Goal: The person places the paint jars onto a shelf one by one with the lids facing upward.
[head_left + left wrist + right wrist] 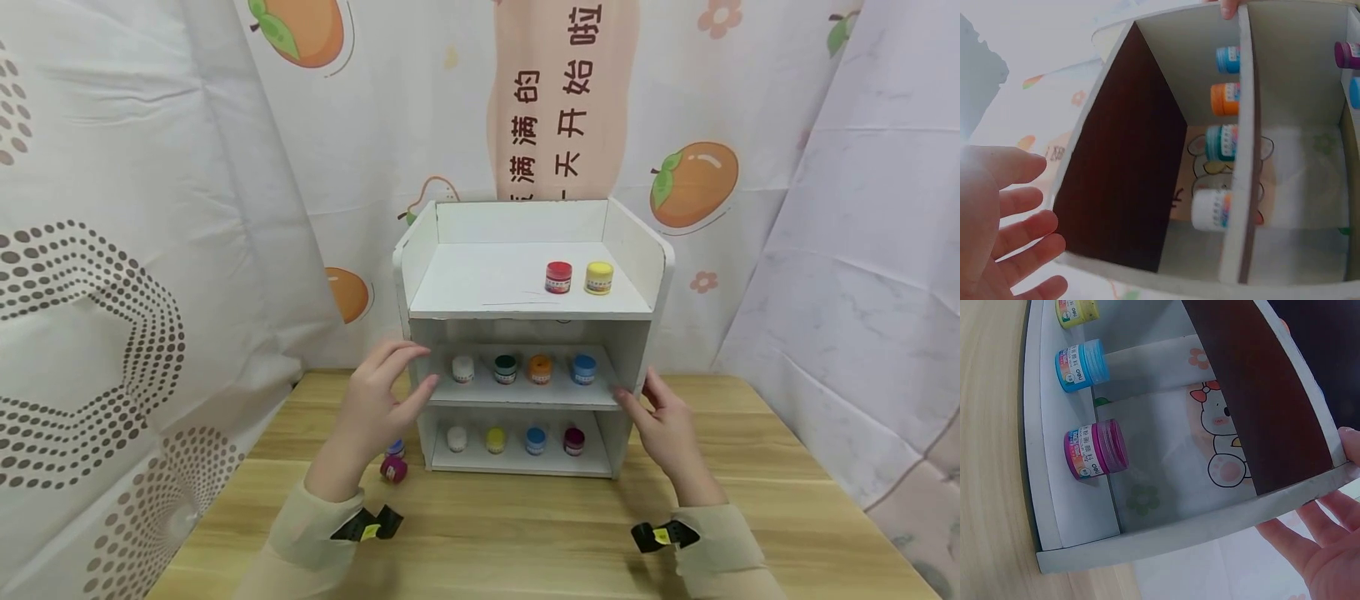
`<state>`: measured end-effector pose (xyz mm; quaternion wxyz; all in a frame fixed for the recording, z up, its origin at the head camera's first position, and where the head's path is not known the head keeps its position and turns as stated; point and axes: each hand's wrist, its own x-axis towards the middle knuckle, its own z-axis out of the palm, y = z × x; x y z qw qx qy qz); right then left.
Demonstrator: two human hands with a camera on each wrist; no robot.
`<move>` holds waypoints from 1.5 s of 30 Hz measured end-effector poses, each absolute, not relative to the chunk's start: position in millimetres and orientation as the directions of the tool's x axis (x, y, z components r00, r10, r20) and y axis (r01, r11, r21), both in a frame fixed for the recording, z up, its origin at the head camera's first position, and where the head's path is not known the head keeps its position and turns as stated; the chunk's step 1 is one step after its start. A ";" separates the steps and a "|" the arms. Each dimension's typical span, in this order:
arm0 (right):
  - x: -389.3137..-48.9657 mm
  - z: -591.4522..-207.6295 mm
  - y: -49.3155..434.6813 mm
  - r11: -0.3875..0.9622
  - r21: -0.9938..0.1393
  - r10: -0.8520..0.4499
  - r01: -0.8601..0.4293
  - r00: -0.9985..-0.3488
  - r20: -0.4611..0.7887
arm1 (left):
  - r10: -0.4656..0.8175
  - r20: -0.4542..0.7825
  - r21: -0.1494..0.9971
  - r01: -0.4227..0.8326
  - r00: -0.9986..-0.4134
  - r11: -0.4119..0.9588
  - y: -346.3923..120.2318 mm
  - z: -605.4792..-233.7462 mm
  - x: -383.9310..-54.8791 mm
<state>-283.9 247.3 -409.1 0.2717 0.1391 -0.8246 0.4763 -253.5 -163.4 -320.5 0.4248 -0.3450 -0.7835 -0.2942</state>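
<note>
A small white shelf unit (pixel 487 315) stands on the table, holding paint jars. My right hand (pixel 667 429) grips its right side panel (pixel 1210 519), thumb at the middle board's front edge and fingers along the outer face. My left hand (pixel 367 412) is held beside the left side, fingers loosely spread with nothing in them, as the left wrist view shows too. On the middle board sit a white jar (pixel 462 369), a dark green jar (pixel 506 369), an orange jar (pixel 540 369) and a blue jar (pixel 583 369).
A red jar (pixel 558 277) and a yellow jar (pixel 598 278) stand on top. Along the bottom are white, yellow and blue jars and a purple jar (pixel 573 442). Near my left wrist, a magenta jar (pixel 393 469) and a blue-violet jar (pixel 395 449) lie on the wooden table (pixel 517 533).
</note>
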 end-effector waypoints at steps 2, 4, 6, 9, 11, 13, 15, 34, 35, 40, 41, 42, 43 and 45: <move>-283.7 -409.6 247.1 0.510 -0.711 0.029 -0.485 -0.816 0.577 | 0.281 0.868 0.170 0.777 -0.409 0.606 -169.1 -326.8 -254.5; -283.5 -409.7 246.9 0.507 -0.714 0.029 -0.483 -0.818 0.575 | 0.271 0.865 0.172 0.757 -0.422 0.631 -175.3 -332.9 -255.7; -283.7 -409.8 246.9 0.507 -0.714 0.029 -0.483 -0.818 0.574 | 0.262 0.860 0.173 0.732 -0.439 0.660 -181.8 -338.6 -257.3; -283.9 -409.5 246.8 0.505 -0.713 0.030 -0.486 -0.816 0.577 | 0.250 0.848 0.182 0.700 -0.467 0.691 -190.8 -345.4 -258.8; -283.9 -409.2 246.8 0.509 -0.710 0.032 -0.486 -0.814 0.580 | 0.239 0.836 0.203 0.684 -0.493 0.701 -195.4 -348.7 -258.3; -283.8 -409.1 246.7 0.509 -0.712 0.035 -0.485 -0.814 0.579 | 0.230 0.823 0.226 0.671 -0.520 0.706 -199.5 -352.4 -257.7; -283.4 -409.4 246.6 0.511 -0.712 0.035 -0.481 -0.816 0.577 | 0.219 0.803 0.253 0.650 -0.554 0.716 -202.6 -355.7 -256.5; -283.5 -407.3 246.4 0.517 -0.712 0.025 -0.475 -0.823 0.567 | 0.195 0.497 0.297 0.377 -0.845 0.877 -229.0 -390.2 -272.4; -283.6 -406.7 246.4 0.516 -0.713 0.026 -0.475 -0.823 0.567 | 0.192 0.465 0.302 0.359 -0.864 0.883 -229.8 -392.0 -273.3; -283.2 -405.6 246.4 0.511 -0.715 0.026 -0.477 -0.823 0.567 | 0.185 0.253 0.332 0.265 -0.950 0.905 -232.7 -402.9 -278.4; -283.1 -405.7 246.4 0.510 -0.714 0.024 -0.479 -0.822 0.568 | 0.184 0.215 0.345 0.251 -0.959 0.905 -233.3 -405.1 -279.4; -282.9 -405.7 246.4 0.510 -0.714 0.024 -0.479 -0.822 0.568 | 0.184 0.184 0.359 0.240 -0.966 0.902 -234.1 -407.5 -280.5; -282.9 -405.7 246.3 0.509 -0.715 0.024 -0.479 -0.822 0.569 | 0.183 0.161 0.371 0.231 -0.970 0.899 -234.9 -409.8 -281.5; -282.9 -405.6 246.1 0.509 -0.715 0.023 -0.479 -0.823 0.568 | 0.176 0.129 0.396 0.214 -0.976 0.893 -236.3 -413.9 -283.0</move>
